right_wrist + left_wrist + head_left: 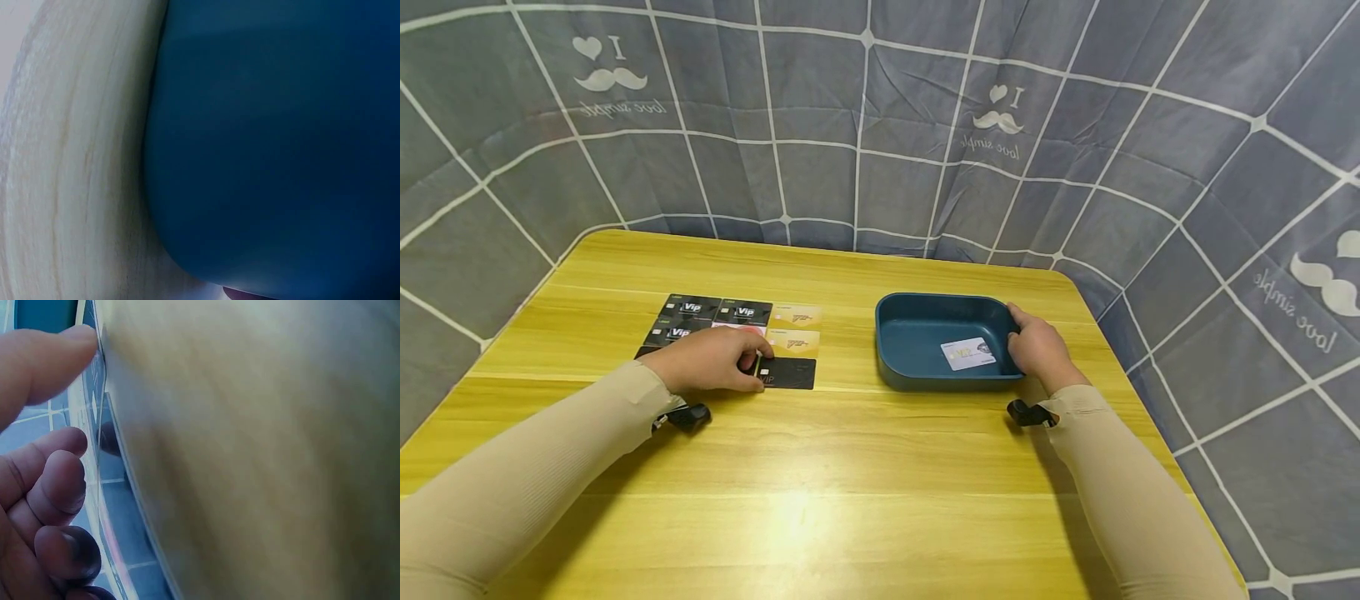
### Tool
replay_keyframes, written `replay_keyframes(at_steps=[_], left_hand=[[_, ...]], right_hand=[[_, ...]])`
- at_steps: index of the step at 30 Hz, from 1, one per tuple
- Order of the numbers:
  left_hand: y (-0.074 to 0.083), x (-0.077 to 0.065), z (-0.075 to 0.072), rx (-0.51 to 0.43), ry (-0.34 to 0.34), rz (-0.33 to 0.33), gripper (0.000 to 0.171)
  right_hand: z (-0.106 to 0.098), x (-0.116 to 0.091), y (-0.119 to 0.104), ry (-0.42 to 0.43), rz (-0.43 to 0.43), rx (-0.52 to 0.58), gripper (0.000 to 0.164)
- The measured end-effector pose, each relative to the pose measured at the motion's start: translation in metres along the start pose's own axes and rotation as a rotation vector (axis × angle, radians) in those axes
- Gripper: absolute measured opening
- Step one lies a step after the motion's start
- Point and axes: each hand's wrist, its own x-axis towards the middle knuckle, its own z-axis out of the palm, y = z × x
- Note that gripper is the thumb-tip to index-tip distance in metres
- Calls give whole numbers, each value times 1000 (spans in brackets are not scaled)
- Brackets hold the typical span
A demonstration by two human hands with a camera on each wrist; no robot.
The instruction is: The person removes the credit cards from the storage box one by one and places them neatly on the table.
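Note:
My left hand [711, 360] is over the rows of flat cards, nearest a black VIP card [790, 374] at the near right corner. In the left wrist view its thumb [69, 353] touches a card surface; the loosely bent fingers [62, 481] are spread from it, with no card seen between them. Black Vip cards [745, 312], gold cards [794, 343] and a partly covered pink-and-white card [752, 332] lie around the hand. My right hand [1041, 346] grips the right rim of a dark blue rectangular box [889, 375]; most of its fingers are hidden.
A white card [967, 354] lies inside the box. Cards and box rest on a yellow wood-grain table [850, 467]. Grey checked curtains [820, 108] hang behind and beside the table.

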Motion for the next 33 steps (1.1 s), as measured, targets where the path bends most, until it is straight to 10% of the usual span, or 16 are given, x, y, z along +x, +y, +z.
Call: replay_keyframes(at_steps=[19,33], left_hand=[[42,22,-20,-118,107,42,50],[127,96,-37,-220,149,203,54]], right_hand=[[-3,-4,4,-1,-23,-13,63],[-3,-5,7,-6,-30,-6,62]])
